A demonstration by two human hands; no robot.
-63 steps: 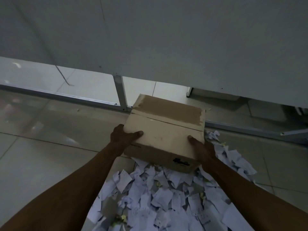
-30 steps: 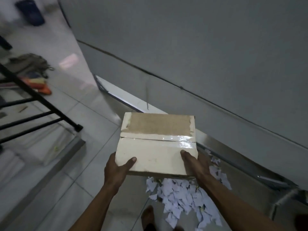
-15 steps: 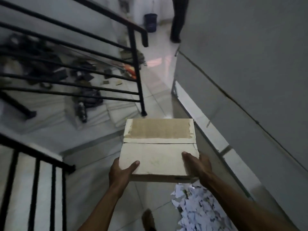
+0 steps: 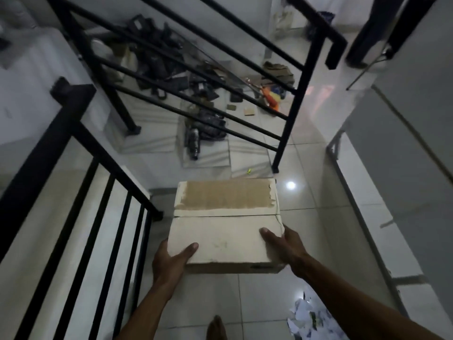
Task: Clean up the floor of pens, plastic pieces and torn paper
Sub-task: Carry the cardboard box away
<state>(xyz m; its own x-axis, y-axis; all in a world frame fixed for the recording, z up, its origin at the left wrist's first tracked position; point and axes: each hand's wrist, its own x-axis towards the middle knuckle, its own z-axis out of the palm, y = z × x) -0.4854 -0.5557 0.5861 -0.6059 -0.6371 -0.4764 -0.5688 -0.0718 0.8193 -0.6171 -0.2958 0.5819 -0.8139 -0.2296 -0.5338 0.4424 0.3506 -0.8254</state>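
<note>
Item: cardboard box [image 4: 226,225], your left hand [image 4: 171,262] & right hand [image 4: 285,249] gripping its sides. Torn paper [image 4: 308,320] right of box, on floor: not yet cleared.

An indoor stair landing: black railing [image 4: 81,133], tiled floor [image 4: 306,153], steps [image 4: 152,141] below

A closed cardboard box [image 4: 226,224] is held above the tiled floor [image 4: 306,168] by both hands; the left hand [image 4: 170,262] grips its near left corner, thumb on top; the right hand [image 4: 282,244] clasps the right side, thumb on top; torn paper [image 4: 305,317] lies at lower right by a bare foot [image 4: 217,327]; black railing [image 4: 73,192] runs at left; dark clutter [image 4: 196,94] lies beyond.
</note>
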